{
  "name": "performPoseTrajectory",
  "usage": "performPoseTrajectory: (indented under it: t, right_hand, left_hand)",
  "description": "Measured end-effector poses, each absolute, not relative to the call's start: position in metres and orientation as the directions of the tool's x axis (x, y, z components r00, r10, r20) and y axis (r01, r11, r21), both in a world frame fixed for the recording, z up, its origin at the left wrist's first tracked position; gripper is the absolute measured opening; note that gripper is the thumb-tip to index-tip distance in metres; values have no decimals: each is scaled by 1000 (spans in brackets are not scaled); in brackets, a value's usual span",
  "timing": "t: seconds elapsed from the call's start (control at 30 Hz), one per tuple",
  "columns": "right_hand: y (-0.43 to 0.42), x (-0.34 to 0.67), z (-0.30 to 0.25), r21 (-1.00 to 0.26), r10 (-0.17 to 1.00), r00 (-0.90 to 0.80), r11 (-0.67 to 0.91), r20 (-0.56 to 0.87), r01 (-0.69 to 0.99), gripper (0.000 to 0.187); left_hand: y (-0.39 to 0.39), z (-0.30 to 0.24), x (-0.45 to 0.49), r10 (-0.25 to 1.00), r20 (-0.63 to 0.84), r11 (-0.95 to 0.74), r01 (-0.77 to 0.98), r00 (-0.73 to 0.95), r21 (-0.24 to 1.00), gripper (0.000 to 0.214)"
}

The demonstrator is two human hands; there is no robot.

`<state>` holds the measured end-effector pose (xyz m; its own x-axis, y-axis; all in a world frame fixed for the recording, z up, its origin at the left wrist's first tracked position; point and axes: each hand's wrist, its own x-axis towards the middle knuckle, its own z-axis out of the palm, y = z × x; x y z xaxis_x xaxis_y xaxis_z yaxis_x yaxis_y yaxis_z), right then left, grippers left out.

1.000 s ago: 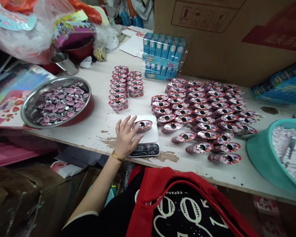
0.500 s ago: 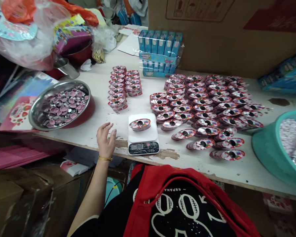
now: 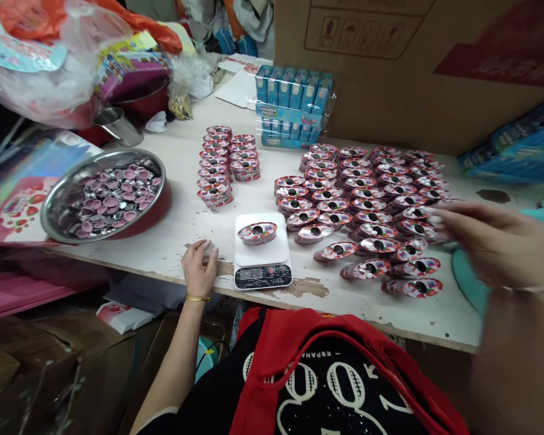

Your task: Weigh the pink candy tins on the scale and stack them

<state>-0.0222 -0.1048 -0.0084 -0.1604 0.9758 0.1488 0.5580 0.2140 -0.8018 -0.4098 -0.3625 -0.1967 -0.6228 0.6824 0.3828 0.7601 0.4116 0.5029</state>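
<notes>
My left hand (image 3: 200,266) rests on the table edge, fingers loosely bent, holding nothing, just left of a small white digital scale (image 3: 263,257). One oval pink tin (image 3: 257,232) with a dark hole in its lid sits on the scale. My right hand (image 3: 494,240) is blurred by motion at the right, fingers reaching left over the rows of similar tins (image 3: 372,205); whether it holds anything is unclear.
A steel bowl (image 3: 57,214) of pink caps stands at left. Two stacks of tins (image 3: 226,163) sit behind the scale. A wrapped pack of blue boxes (image 3: 292,106), a big cardboard box (image 3: 412,66) and a teal basin (image 3: 462,278) border the worn white table (image 3: 181,223).
My left hand let go of the tin on the scale and drew back to the table edge. My right hand swept into view from the right over the tins.
</notes>
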Motion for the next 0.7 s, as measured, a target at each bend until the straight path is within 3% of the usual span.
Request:
performPoseTrajectory:
  t: [0.03, 0.1, 0.23, 0.33, 0.47, 0.53, 0.7]
  right_hand:
    - [-107, -49, -10, -883, 960, -277, 164, 40, 440, 17]
    - [-116, -109, -13, -941, 840, -542, 166, -22, 294, 15]
    - [-144, -210, -25, -887, 532, -846, 378, -26, 265, 10]
    - [-157, -248, -39, -743, 412, -910, 595, -43, 305, 16]
    - [-162, -263, -54, -566, 372, -926, 751, -60, 339, 12]
    - [-163, -264, -58, -546, 368, -928, 768, -50, 334, 5]
    - [-161, -254, -47, -597, 406, -909, 752, 87, 279, 12]
  left_hand:
    - [-363, -197, -410, 682, 382, 410, 759, -624, 506, 32]
    - [-364, -198, -411, 679, 384, 407, 757, -625, 512, 32]
    - [-365, -198, -411, 673, 393, 407, 758, -626, 510, 32]
    - [-366, -198, -410, 668, 396, 411, 756, -630, 510, 32]
    - [-366, -198, -410, 660, 394, 418, 748, -640, 515, 32]
    - [-366, -198, -410, 658, 391, 420, 744, -644, 519, 31]
    - [-365, -197, -409, 656, 382, 418, 735, -651, 534, 30]
